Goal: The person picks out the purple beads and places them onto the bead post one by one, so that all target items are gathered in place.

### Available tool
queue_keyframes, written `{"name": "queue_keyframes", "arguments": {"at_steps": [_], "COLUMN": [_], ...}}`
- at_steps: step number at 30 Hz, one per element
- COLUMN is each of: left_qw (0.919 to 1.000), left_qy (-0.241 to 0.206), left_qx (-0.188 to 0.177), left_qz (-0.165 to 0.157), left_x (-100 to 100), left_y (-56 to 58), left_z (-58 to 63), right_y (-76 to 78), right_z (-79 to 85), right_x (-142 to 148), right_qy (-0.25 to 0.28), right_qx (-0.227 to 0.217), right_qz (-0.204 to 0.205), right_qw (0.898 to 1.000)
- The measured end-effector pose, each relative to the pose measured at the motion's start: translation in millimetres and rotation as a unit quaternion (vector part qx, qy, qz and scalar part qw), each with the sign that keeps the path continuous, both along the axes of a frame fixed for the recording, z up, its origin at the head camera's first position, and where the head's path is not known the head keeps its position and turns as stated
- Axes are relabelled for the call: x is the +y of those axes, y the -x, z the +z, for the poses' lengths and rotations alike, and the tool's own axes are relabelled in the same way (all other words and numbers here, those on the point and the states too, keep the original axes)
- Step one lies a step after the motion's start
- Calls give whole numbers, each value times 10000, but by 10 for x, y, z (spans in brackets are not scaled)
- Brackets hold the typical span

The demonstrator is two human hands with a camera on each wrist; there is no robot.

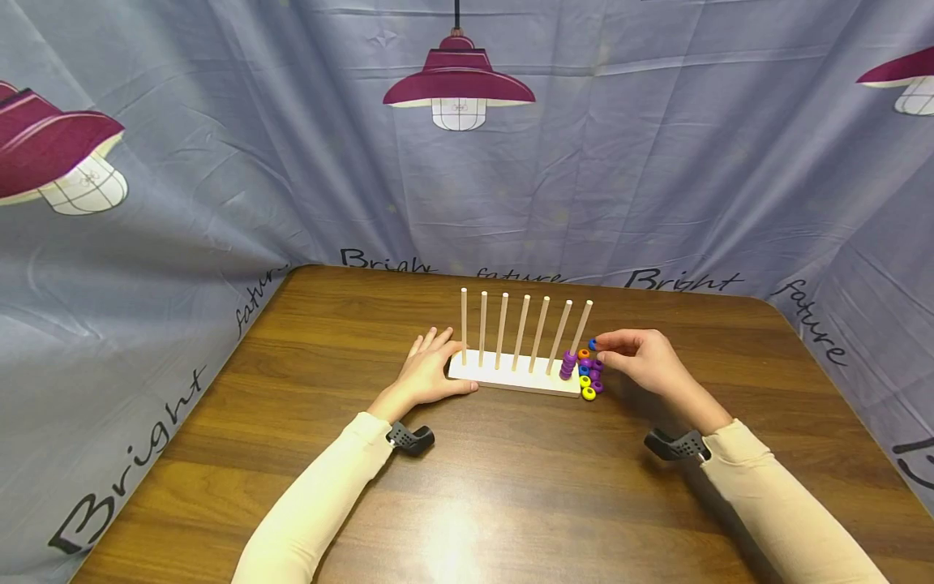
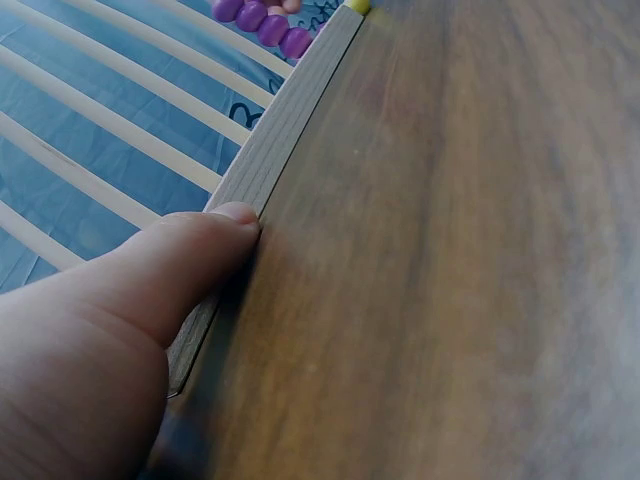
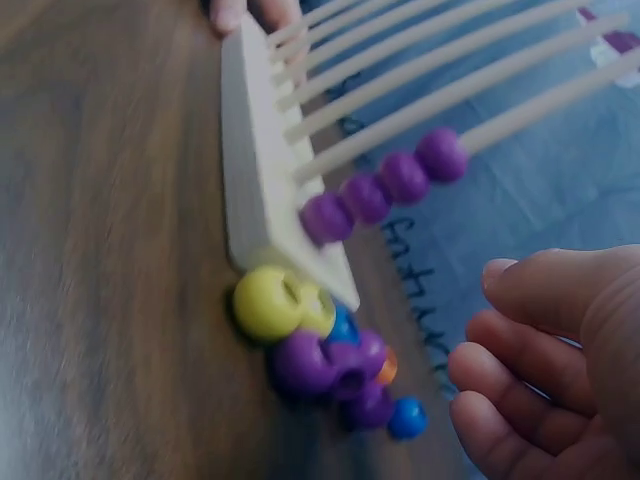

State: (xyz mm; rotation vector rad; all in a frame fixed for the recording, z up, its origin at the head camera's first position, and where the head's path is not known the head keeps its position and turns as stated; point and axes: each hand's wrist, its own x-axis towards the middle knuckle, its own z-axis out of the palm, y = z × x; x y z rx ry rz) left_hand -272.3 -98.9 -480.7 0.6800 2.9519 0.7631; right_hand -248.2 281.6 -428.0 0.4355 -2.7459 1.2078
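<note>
A pale wooden peg stand (image 1: 511, 377) with several upright rods is on the table. Its left end is held by my left hand (image 1: 430, 369), the thumb (image 2: 215, 235) pressed along the front edge. Several purple beads (image 3: 385, 190) are stacked on the rightmost rod. Loose beads lie against the stand's right end: yellow (image 1: 589, 393), purple (image 1: 597, 388), orange (image 1: 584, 354) and blue (image 3: 407, 418). Close by the pile hovers my right hand (image 1: 645, 361), fingers loosely bent; the right wrist view shows nothing between thumb and fingertips.
The brown wooden table (image 1: 467, 470) extends on all sides of the stand. Behind it hangs a grey-blue curtain (image 1: 620, 186) printed with lamps and lettering. Each wrist carries a black camera mount (image 1: 412, 440).
</note>
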Motion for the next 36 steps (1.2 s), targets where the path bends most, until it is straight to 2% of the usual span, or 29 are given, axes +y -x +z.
{"name": "queue_keyframes", "arguments": {"at_steps": [11,24,30,36], "left_qw": [10000,10000,10000,10000], "left_qy": [-14,-26,-21,-41], "left_qx": [-1,0,2,-14], "left_qz": [-2,-2,2,1], "left_x": [-7,8,6,1], "left_y": [-6,-5,-7,-13], "left_z": [8,-3,-3,12], "right_y": [49,51,71,69], "right_z": [-276,-367,-446,-458], "right_x": [110,79,75,62], "right_qy": [-362,-482,-391,-281], "right_qx": [166,175,233,122], "right_qz": [-230,-405,-511,-521], "right_qw": [9989,9979,9977,9982]}}
